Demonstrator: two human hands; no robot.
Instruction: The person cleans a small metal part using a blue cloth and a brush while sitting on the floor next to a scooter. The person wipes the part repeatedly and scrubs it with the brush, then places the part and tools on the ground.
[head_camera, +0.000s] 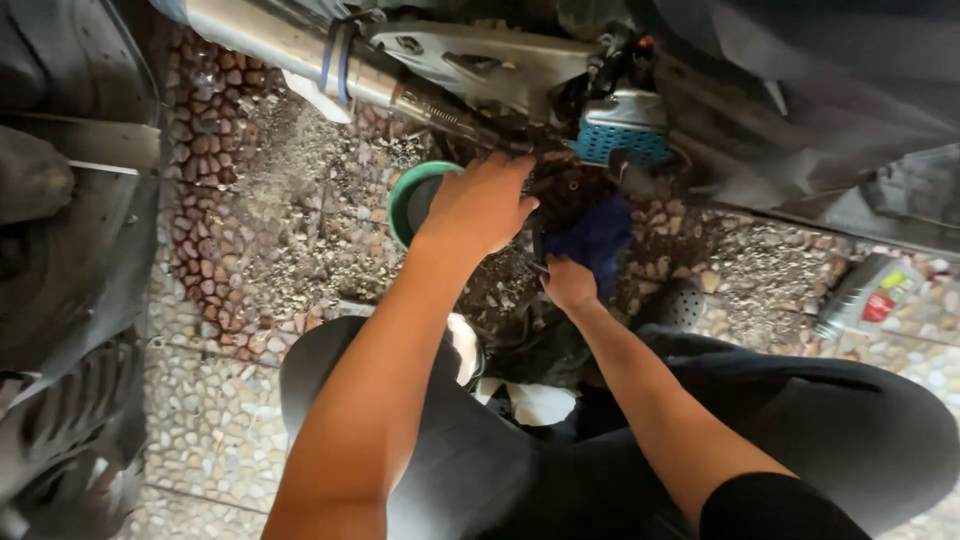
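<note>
We crouched on the pebble floor (220, 420) beside a motorcycle, looking down past our own dark-clad knees at its underside. Our left hand (480, 205) lay spread, fingers curled over a dark, greasy engine part (572, 190) below the silver exhaust pipe (300, 50), palm down and pressing on it rather than pinching anything. Our right hand (568, 283), nearer to us and just to the right, was closed around a blue rag (600, 240) bunched under that same part; whether a thin dark tool was also in that grip we could not tell. A green-rimmed drain pan (410, 200) sat on the floor just left of the left hand, partly hidden by the wrist. Above the hands, a blue perforated guard (622, 135) sat on the machine's far side. A grey bottle with a red and yellow label (865, 297) lay on its side well off to the right, and a dark tyre (60, 300) filled the left edge. To work well here, we judged it wise to keep the left hand steadying the part so it would not turn or drop, to hold the rag close beneath to catch drips, and to keep the pan near enough that any fluid fell into it, not onto the stones.
</note>
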